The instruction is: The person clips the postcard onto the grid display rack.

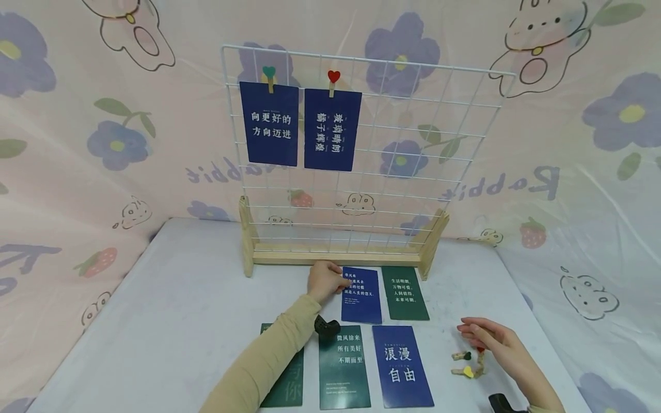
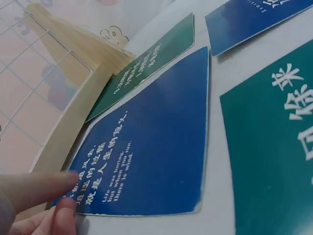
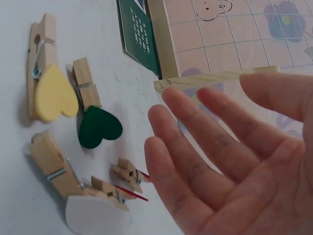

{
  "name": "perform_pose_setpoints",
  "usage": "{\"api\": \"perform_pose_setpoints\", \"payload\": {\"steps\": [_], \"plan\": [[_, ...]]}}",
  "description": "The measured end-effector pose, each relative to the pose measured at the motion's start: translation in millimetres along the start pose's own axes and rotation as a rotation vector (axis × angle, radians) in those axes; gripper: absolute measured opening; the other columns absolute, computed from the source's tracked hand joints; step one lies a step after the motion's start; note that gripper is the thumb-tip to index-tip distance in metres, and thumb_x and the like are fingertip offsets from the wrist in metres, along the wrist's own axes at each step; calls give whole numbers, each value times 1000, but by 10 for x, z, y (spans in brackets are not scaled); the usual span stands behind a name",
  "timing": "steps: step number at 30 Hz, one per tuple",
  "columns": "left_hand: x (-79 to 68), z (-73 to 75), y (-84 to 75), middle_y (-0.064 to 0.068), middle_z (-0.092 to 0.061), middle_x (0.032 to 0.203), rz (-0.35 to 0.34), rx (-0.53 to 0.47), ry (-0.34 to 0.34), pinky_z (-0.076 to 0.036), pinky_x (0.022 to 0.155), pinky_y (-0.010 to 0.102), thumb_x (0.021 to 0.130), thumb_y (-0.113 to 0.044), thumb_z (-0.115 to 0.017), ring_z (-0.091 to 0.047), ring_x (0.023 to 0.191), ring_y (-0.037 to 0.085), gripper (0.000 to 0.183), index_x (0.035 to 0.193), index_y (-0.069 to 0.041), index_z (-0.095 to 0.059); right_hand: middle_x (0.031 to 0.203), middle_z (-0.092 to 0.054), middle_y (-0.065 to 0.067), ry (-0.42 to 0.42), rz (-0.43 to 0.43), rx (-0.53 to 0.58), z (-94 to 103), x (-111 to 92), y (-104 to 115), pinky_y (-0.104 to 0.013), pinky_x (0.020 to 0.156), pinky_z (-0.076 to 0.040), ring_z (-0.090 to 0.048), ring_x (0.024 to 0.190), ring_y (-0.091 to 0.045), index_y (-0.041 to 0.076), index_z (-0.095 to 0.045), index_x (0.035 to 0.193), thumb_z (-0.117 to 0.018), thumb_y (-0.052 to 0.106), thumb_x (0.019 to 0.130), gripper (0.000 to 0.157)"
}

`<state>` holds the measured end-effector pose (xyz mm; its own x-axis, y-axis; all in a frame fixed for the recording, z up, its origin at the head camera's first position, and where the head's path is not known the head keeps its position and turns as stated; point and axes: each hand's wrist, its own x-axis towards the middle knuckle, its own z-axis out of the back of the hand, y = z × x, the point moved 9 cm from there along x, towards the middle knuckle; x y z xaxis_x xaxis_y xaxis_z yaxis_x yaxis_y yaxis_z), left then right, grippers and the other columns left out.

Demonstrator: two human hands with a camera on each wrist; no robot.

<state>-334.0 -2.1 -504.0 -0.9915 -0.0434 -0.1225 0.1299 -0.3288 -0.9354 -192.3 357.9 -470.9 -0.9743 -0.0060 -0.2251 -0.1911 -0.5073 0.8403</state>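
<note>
Your left hand (image 2: pixel 36 193) enters from the lower left, its fingertips overlapping the white Chinese lettering at one corner of a blue card (image 2: pixel 151 137); whether they grip it is unclear. Small English text on that card reads "Life was boring, but when you run, there is wind." Just beyond it, a green card (image 2: pixel 151 61) lies beside a wooden bar (image 2: pixel 76 115), which joins a wooden foot (image 2: pixel 73 41). A pale wire grid crosses your upper left. Partly cropped on your right are a second blue card (image 2: pixel 249 29) and a large-lettered green one (image 2: pixel 261 156), both on a white surface (image 2: pixel 217 181).
</note>
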Motion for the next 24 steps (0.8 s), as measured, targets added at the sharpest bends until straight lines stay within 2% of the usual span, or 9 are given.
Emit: {"api": "perform_pose_setpoints", "payload": {"steps": [5,9,14,19,24], "plan": [[-7,-8,-13,3,-63,62,-15,47,-26,-47,44,23,62,-9,-90,-57,45,12,42,94,2,-65,120,-62,-20,-2,-5,9,6,0,-22,-27,83,-53,-64,102,-12,-8,-47,133,-48,35,101,54],[-10,-5,-43,3,-62,65,-20,97,-45,-44,43,23,63,-7,-89,-53,44,11,38,92,2,-66,120,-62,-19,-2,-15,7,1,11,-45,-26,83,-53,-63,102,-11,-8,-47,134,-48,37,101,55],[-6,9,-58,5,-63,68,7,84,-52,-43,45,22,65,-2,-86,-56,49,12,33,91,3,-67,120,-62,-19,-4,-7,3,-2,24,-43,-25,82,-53,-64,102,-11,-8,-47,133,-48,35,101,54],[-30,54,-89,8,-64,75,1,60,-66,-45,52,26,64,2,-84,-58,58,17,31,90,3,-67,119,-63,-19,0,-14,-5,-5,52,-55,-24,82,-52,-64,103,-13,-8,-47,133,-47,37,101,55],[-33,70,-66,9,-64,80,7,44,-72,-47,58,29,64,2,-84,-58,60,18,30,88,2,-67,120,-63,-19,-1,-31,-10,13,72,-96,-25,83,-53,-64,103,-13,-8,-46,134,-48,39,100,58]]}}
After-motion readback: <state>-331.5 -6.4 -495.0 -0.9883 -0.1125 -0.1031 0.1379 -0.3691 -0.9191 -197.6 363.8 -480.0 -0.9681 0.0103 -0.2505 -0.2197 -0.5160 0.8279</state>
